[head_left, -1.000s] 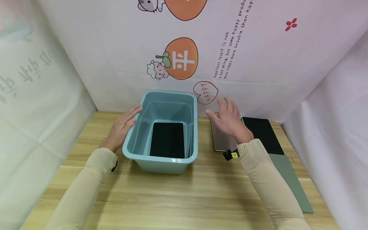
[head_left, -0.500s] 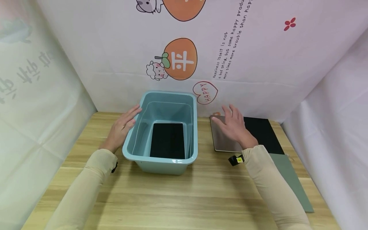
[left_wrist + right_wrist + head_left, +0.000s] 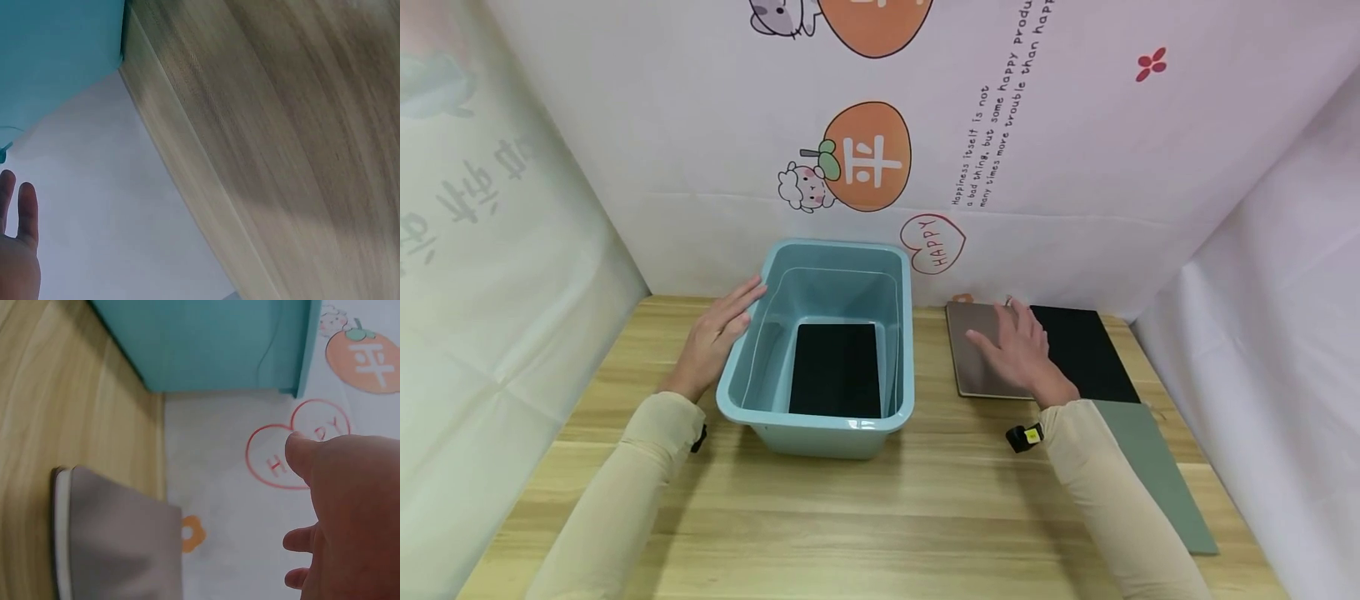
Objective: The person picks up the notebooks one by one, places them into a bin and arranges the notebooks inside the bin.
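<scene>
A light blue plastic bin (image 3: 820,437) stands on the wooden table, and a flat black rectangular thing (image 3: 835,371) lies inside it. My left hand (image 3: 713,335) has its straight fingers at the bin's left rim; the left wrist view catches two of those fingers (image 3: 28,212) below the bin's wall. To the right of the bin lies a brown notebook (image 3: 973,362). Over that notebook my right hand (image 3: 1021,346) hovers with fingers spread, holding nothing. In the right wrist view, the notebook's pale page edges show below and apart from the hand.
Beside the brown notebook is a black notebook-like rectangle (image 3: 1086,354). A grey-green flat rectangle (image 3: 1157,467) lies nearer the front right, partly hidden by the sleeve. A printed white cloth (image 3: 1060,167) rises behind the table (image 3: 850,525), with plain cloth at both sides.
My right hand has moved right and toward me, from near the back cloth to over the brown notebook, uncovering its left part. My left hand stays at the bin's rim.
</scene>
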{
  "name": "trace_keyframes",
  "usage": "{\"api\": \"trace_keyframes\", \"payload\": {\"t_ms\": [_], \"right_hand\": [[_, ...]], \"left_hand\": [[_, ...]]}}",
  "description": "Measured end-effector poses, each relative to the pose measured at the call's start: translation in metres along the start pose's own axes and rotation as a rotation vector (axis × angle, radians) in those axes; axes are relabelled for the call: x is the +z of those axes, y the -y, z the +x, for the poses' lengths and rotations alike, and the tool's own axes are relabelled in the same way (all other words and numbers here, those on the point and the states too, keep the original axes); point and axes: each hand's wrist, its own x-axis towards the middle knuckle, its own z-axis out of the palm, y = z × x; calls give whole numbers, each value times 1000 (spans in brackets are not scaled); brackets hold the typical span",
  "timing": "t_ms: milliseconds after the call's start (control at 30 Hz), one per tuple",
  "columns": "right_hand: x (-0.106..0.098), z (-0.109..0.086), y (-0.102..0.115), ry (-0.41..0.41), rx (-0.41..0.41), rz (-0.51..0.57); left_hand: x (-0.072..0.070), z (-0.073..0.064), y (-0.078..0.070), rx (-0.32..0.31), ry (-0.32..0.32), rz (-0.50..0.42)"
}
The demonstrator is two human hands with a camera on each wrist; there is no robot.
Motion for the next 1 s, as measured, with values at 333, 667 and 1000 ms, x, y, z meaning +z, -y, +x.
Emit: {"api": "trace_keyframes", "payload": {"t_ms": [333, 667, 1000], "right_hand": [[12, -3, -28, 18, 33, 34], [26, -5, -43, 9, 48, -49], [39, -3, -55, 72, 118, -150]], "left_hand": [[3, -1, 3, 34, -10, -13], [2, -2, 0, 27, -14, -21], [3, -3, 0, 19, -12, -32]]}}
